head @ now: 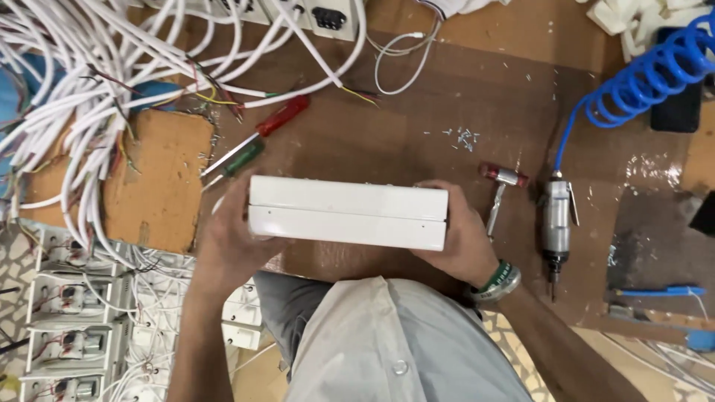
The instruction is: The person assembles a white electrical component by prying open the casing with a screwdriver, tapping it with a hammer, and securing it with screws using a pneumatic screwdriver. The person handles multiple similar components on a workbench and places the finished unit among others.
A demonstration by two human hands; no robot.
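Note:
A long white rectangular box point(347, 212) is held edge-up over the brown worktable point(417, 126), with a seam running along its length. My left hand point(229, 242) grips its left end from below and behind. My right hand point(456, 237), with a green and white band at the wrist, clasps the right end. Both hands press the box between them in front of my grey-shirted body.
White cables point(82, 97) pile up at the left over a cardboard sheet point(160, 175). Red point(277, 117) and green point(240, 159) screwdrivers lie behind the box. A small hammer point(500, 186), pneumatic driver point(556, 223) with blue coiled hose point(640, 82), and loose screws point(463, 138) lie at right. Open socket boxes point(74, 327) sit at lower left.

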